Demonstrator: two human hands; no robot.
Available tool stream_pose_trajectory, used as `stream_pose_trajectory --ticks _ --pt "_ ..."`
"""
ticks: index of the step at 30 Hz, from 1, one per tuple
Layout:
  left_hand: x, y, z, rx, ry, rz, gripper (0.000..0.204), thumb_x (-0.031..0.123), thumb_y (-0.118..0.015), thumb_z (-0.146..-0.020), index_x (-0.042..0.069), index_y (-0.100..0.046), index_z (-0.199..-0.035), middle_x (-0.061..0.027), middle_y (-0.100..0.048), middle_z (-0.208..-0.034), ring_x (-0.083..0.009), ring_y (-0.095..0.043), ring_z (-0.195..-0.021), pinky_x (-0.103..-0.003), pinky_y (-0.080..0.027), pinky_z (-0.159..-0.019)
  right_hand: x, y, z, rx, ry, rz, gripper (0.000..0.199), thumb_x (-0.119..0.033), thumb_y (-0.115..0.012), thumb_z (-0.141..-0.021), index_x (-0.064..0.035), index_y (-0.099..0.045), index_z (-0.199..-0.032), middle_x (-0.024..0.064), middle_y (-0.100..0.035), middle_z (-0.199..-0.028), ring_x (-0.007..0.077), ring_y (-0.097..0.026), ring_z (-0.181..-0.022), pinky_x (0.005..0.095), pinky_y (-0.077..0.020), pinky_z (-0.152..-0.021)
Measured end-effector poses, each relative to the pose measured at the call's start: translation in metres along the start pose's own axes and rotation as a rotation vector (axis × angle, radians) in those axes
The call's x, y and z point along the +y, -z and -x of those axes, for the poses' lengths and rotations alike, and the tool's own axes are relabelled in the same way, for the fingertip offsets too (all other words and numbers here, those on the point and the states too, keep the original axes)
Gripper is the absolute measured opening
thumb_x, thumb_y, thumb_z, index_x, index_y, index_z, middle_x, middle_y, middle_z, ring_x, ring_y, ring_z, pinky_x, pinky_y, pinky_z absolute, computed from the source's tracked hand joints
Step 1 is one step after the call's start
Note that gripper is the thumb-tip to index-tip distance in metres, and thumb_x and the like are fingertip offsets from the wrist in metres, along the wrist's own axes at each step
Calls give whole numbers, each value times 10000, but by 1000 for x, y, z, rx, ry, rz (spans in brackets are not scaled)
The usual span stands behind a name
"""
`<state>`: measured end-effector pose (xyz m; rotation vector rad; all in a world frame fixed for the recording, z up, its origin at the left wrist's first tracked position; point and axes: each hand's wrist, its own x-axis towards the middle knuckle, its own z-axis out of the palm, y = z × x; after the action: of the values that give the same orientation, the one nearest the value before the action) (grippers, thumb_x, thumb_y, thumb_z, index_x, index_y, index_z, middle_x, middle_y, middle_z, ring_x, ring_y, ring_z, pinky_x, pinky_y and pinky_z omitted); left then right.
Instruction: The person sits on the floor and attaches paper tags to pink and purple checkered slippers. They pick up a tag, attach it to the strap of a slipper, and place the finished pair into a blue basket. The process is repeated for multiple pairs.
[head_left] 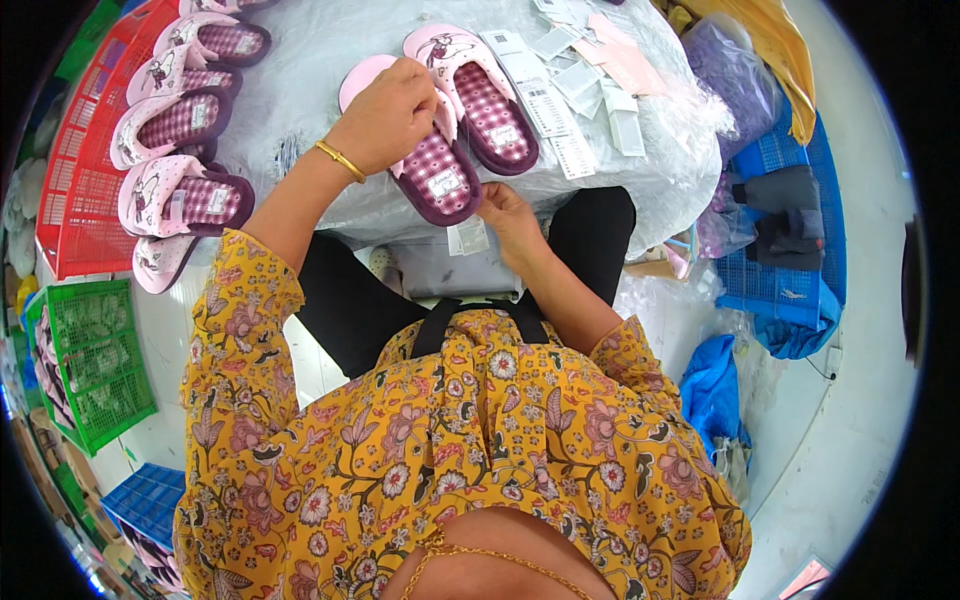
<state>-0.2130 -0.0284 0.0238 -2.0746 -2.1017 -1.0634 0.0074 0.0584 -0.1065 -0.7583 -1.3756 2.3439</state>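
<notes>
A pink slipper (436, 178) with a plum checked insole lies slanted at the near edge of the plastic-wrapped surface. My left hand (392, 118) is closed around its upper, covering most of the toe part. Below its heel hangs a small white tag (467, 238), partly hidden by the sole. My right hand (512, 220) pinches at the tag's edge beside the heel, its fingertips partly out of sight. Touching the first slipper on its right is a matching slipper (492, 118), toe pointing away. White label strips (535, 95) lie just right of this pair.
More pink slippers (185, 195) line the left side of the wrapped surface (300, 75), beside a red crate (100, 150). Loose tags (620, 110) lie at back right. A blue basket (740, 285) with dark items stands right; a green crate (100, 345) is at left.
</notes>
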Motion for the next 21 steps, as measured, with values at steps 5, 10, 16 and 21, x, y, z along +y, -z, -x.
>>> stream_pose_trajectory --ticks 5,10,16,21 --pt "-2 -1 0 35 1 26 74 99 -559 -818 29 -534 -820 -139 -546 -1008 -321 -547 -952 -390 -474 -831 -2 -14 3 60 -30 -48 174 -69 -694 -881 -21 -588 -1011 6 -610 -925 82 -542 -847 235 -435 -810" --pt "9 1 5 87 -34 -84 117 108 -577 -818 22 -568 -898 -141 -553 -1064 -327 -545 -984 -406 -466 -864 -42 -12 45 155 59 461 302 -68 -750 -817 10 -574 -1050 41 -642 -866 85 -579 -785 234 -479 -716" --pt "39 6 9 139 -110 -299 171 94 -639 -780 42 -597 -937 -88 -574 -1084 -291 -529 -1060 -400 -413 -951 -139 -21 69 259 722 1300 205 -109 -737 -793 -72 -654 -976 81 -674 -821 210 -641 -692 315 -506 -628" --pt "54 4 4 279 -57 -229 106 66 -622 -832 27 -596 -928 -81 -603 -1017 -268 -584 -957 -391 -464 -845 -167 -39 12 257 1079 1623 93 -86 -682 -798 -111 -627 -869 55 -625 -796 268 -609 -770 397 -494 -649"
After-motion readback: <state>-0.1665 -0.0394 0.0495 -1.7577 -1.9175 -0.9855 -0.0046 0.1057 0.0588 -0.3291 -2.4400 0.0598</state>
